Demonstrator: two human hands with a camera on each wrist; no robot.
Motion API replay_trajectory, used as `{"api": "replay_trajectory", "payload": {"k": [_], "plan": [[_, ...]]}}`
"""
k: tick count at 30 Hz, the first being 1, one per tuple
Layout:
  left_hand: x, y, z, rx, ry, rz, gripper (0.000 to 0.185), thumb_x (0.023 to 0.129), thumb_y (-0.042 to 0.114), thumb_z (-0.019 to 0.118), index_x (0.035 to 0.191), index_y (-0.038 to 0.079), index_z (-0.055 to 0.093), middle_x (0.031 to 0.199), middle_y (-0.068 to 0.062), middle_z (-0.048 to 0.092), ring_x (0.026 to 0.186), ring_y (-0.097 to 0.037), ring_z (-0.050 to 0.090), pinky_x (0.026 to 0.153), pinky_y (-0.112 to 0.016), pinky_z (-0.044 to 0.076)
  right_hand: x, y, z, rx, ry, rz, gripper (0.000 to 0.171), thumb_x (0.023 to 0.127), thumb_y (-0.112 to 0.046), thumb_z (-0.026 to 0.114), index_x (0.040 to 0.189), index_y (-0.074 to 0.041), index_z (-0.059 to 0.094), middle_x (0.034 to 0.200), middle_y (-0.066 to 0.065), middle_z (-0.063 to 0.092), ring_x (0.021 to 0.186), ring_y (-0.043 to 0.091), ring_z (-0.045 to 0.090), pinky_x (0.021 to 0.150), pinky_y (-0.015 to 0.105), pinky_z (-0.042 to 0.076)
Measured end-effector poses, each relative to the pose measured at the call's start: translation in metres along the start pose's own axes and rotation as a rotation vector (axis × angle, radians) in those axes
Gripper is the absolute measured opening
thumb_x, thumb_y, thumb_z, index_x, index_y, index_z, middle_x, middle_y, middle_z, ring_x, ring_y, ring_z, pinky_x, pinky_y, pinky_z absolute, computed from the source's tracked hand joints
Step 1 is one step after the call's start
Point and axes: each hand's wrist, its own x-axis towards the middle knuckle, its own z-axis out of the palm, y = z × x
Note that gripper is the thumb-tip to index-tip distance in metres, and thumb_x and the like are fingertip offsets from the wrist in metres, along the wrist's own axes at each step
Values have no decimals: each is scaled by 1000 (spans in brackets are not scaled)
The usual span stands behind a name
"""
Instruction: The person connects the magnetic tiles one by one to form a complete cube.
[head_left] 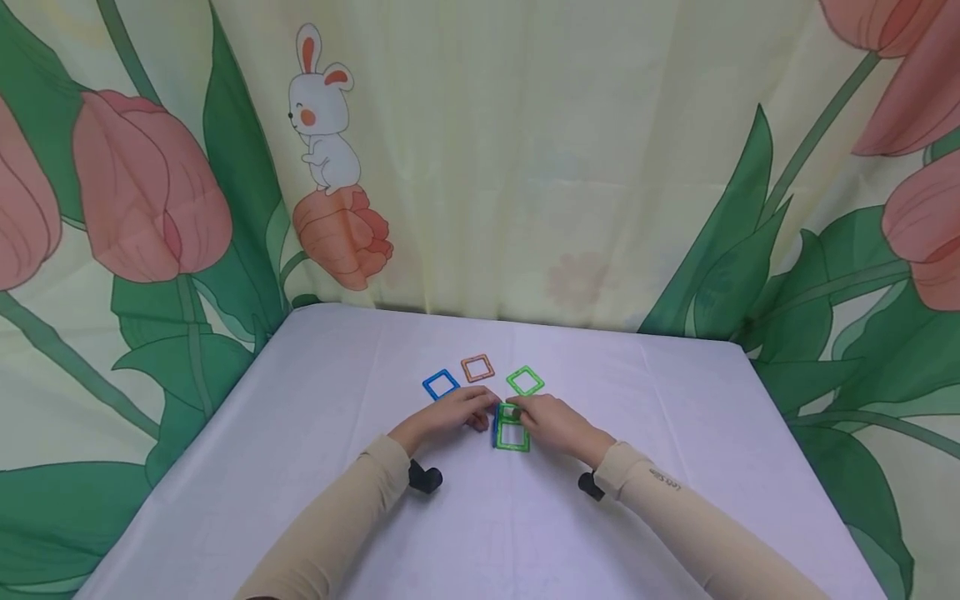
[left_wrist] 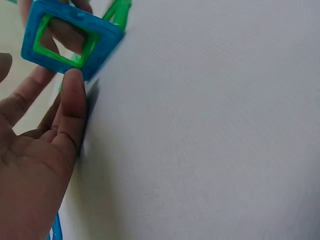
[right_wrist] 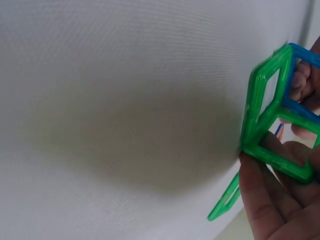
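A small structure of square frames (head_left: 512,427) sits near the middle of the counter (head_left: 300,433), between the two hands. It is made of green frames (right_wrist: 272,125) joined at their edges, with a blue frame (left_wrist: 70,40) standing upright against the left side. In the head view one green square lies flat toward the person and another rises behind it.

The left hand (head_left: 450,414) holds the blue frame, with a finger (left_wrist: 72,110) pressed against its lower edge and others behind it. The right hand (head_left: 551,423) grips the green frames, fingers curled over their top and its thumb (right_wrist: 257,200) at their lower corner. The wrist views are close and blurred, so how many frames are actually joined is hard to tell.

The joints look like the weak point: the upright frames stand only on their edges, so uneven pressure from either hand could fold a wall inward or pop the blue frame off its seam. If one hand lets go before the edges are seated, the standing pieces may tip flat.

Just behind lie three loose squares, a blue one (head_left: 440,384), an orange one (head_left: 477,367) and a green one (head_left: 525,381). A collapsing wall or a sliding hand could knock them out of place, and the counter's cloth may bunch if the structure is dragged.
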Motion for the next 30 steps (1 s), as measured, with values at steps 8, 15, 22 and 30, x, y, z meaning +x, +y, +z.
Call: {"api": "replay_trajectory", "payload": {"k": [8,15,22,30], "plan": [[1,4,-3,23,-37,-28,40,109,44,48,132,15,63,111,-4,64,94,-18,64,89,-33,51,-2,1,-6,0,-5,-21,40,105,-9,49,143,-11,61,134,10,69,94,16,59,91,41,51],[3,4,-4,25,-72,-42,41,109,44,48,134,16,64,108,-3,63,95,-19,62,87,-32,51,-3,6,-3,-5,8,-21,41,106,-12,49,145,-13,60,139,9,66,95,15,58,91,40,50],[2,7,-3,34,-69,-34,38,108,44,49,125,15,66,100,-3,62,93,-18,60,83,-32,49,-1,14,-3,4,23,-43,41,108,-20,47,146,-15,59,143,7,64,122,22,64,105,47,48],[2,7,-2,24,-67,-30,39,108,42,49,126,11,66,102,-6,62,92,-18,59,82,-31,48,10,31,-3,-74,127,-33,40,110,-36,47,142,-16,62,141,6,63,131,27,60,109,50,47]]}}
